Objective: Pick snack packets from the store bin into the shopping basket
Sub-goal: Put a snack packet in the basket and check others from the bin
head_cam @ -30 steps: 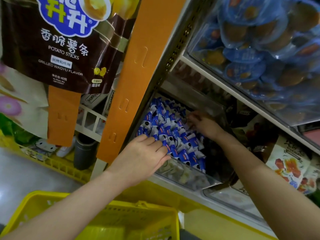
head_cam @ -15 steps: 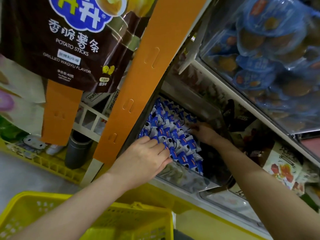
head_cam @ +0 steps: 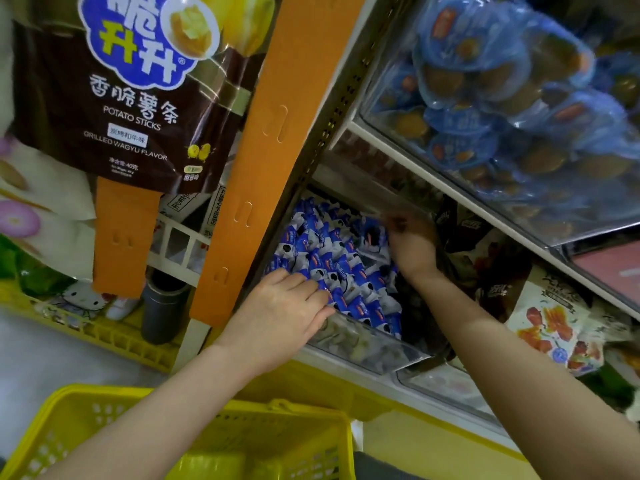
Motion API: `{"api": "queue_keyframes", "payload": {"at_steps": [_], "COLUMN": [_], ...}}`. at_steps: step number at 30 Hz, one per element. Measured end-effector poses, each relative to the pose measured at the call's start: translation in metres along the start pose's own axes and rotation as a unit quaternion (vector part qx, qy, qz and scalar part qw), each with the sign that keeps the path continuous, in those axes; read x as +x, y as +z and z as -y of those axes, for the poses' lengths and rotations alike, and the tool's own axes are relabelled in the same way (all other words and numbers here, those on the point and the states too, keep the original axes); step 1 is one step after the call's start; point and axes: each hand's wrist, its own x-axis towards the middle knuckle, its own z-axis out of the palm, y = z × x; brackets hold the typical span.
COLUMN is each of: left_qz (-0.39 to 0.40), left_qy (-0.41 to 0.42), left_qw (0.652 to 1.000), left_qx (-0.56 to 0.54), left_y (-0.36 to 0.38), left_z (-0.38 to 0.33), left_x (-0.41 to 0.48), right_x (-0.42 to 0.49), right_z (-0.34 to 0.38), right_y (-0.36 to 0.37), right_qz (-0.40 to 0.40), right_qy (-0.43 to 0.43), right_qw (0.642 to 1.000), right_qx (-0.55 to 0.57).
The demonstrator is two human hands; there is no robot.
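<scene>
Packets: glossy blue-white pillows in clear plastic bin. My left hand rests loose-fingered on them; right hand blurred, grip unclear.

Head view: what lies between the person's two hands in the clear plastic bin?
Small blue-and-white snack packets fill the stretch between the left hand and right hand, in the head view.

The right hand has tilted up at the wrist over the far snack packets.

shelf edge close above open bin
</scene>
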Motion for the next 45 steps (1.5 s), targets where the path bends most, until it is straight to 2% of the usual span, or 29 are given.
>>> {"api": "queue_keyframes", "payload": {"at_steps": [3,5,8,10,13,17,19,22,23,26,30,33,35,37,39,40,42,45], "left_qz": [0.024,0.016,-0.047,-0.093,-0.088,-0.067,-0.057,-0.011,0.002,0.005,-0.014,-0.025,-0.029,-0.030,-0.024,-0.018,0.002,0.015], "left_qy": [-0.039,-0.104,-0.209,-0.241,-0.279,-0.323,-0.345,-0.362,-0.373,-0.420,-0.491,-0.525,-0.548,-0.569,-0.585,-0.593,-0.597,-0.573], "left_qw": [0.999,0.991,0.957,0.938,0.902,0.829,0.820,0.825,0.819,0.797,0.753,0.729,0.696,0.657,0.634,0.624,0.618,0.646], "left_qx": [-0.010,-0.080,-0.196,-0.229,-0.317,-0.452,-0.453,-0.434,-0.436,-0.435,-0.438,-0.439,-0.463,-0.493,-0.505,-0.509,-0.512,-0.504], "left_y": [-0.008,-0.011,-0.016,-0.023,-0.037,-0.046,-0.046,-0.043,-0.043,-0.039,-0.032,-0.031,-0.029,-0.026,-0.023,-0.022,-0.020,-0.020], "left_z": [-0.008,-0.014,-0.025,-0.033,-0.046,-0.062,-0.063,-0.060,-0.058,-0.053,-0.050,-0.045,-0.045,-0.047,-0.048,-0.049,-0.048,-0.051], "left_x": [0.000,-0.004,-0.013,-0.018,-0.026,-0.037,-0.046,-0.063,-0.069,-0.084,-0.093,-0.095,-0.097,-0.100,-0.101,-0.101,-0.100,-0.098], "right_x": [-0.022,-0.042,-0.078,-0.100,-0.130,-0.162,-0.173,-0.185,-0.189,-0.203,-0.211,-0.217,-0.221,-0.223,-0.222,-0.221,-0.219,-0.211], "right_z": [0.020,0.033,0.048,0.054,0.061,0.071,0.073,0.072,0.070,0.064,0.066,0.068,0.065,0.059,0.054,0.053,0.054,0.054], "right_y": [-0.017,-0.030,-0.049,-0.059,-0.066,-0.058,-0.049,-0.031,-0.025,-0.005,0.014,0.022,0.025,0.025,0.024,0.024,0.026,0.029], "right_qz": [-0.010,-0.017,-0.027,-0.040,-0.017,0.110,0.196,0.298,0.320,0.357,0.330,0.273,0.219,0.173,0.159,0.161,0.171,0.158], "right_qy": [-0.021,-0.051,-0.101,-0.143,-0.180,-0.112,-0.037,0.111,0.128,0.104,0.024,-0.077,-0.158,-0.254,-0.312,-0.316,-0.271,-0.127], "right_qw": [0.996,0.988,0.971,0.955,0.936,0.917,0.885,0.805,0.796,0.805,0.844,0.891,0.922,0.931,0.926,0.926,0.933,0.946], "right_qx": [0.081,0.143,0.215,0.256,0.304,0.367,0.422,0.500,0.498,0.462,0.422,0.354,0.278,0.196,0.138,0.128,0.164,0.252]}}
